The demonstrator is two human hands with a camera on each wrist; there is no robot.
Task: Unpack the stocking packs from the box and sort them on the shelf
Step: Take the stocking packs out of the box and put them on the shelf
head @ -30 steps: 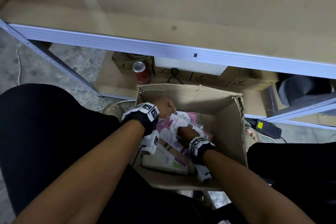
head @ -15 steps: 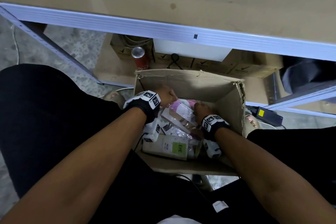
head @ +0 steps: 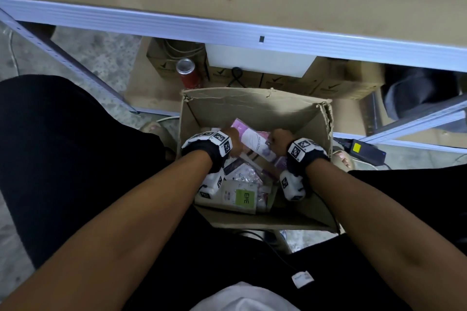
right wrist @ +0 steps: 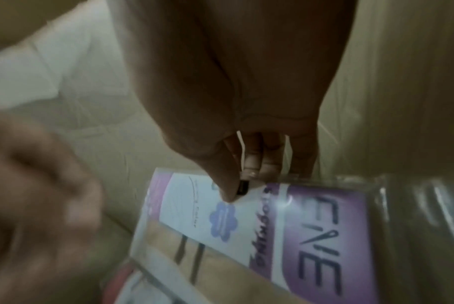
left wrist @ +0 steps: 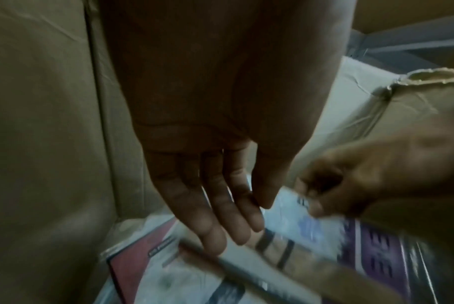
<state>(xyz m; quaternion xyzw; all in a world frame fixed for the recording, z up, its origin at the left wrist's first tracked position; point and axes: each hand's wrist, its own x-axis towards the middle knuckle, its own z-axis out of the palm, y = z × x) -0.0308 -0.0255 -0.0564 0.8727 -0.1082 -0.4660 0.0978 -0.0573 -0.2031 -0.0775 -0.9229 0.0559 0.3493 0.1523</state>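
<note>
The flat, clear-wrapped stocking pack with a purple-and-white printed card [head: 252, 142] is tilted up inside the open, torn brown cardboard box [head: 255, 106], above other loose packs, pinched at its top edge between thumb and fingers of the right hand [head: 279, 140]. The left hand [left wrist: 220, 164] is beside the pack's other end with fingers straight and relaxed; whether they bear on it cannot be told. Judgement: a one-edge pinch on slick film may slip during the lift to the pale wooden shelf with a white metal edge [head: 227, 30], or the pack may catch the box's ragged rim.
</note>
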